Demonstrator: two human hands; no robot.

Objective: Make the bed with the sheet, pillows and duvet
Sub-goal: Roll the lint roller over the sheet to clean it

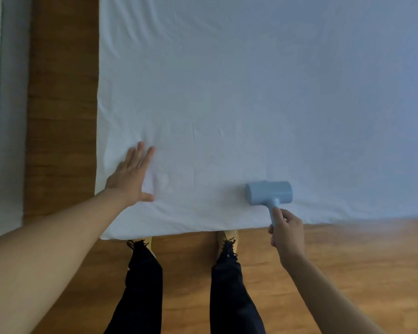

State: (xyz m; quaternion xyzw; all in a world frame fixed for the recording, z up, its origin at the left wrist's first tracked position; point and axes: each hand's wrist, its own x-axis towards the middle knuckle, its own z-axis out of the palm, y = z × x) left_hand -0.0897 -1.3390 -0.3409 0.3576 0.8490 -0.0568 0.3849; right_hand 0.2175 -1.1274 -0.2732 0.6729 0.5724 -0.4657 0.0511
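Observation:
A white sheet (251, 92) covers the bed and fills most of the view, with light creases near its front left corner. My left hand (129, 175) lies flat on the sheet near that corner, fingers straight and spread. My right hand (286, 233) grips the handle of a light blue lint roller (268, 192), whose head rests on the sheet close to the bed's front edge. No pillows or duvet are in view.
Wooden floor (348, 261) runs along the front of the bed and up its left side. My legs in dark trousers and yellow shoes (228, 239) stand at the bed's front edge. A pale wall or curtain (7, 116) lines the far left.

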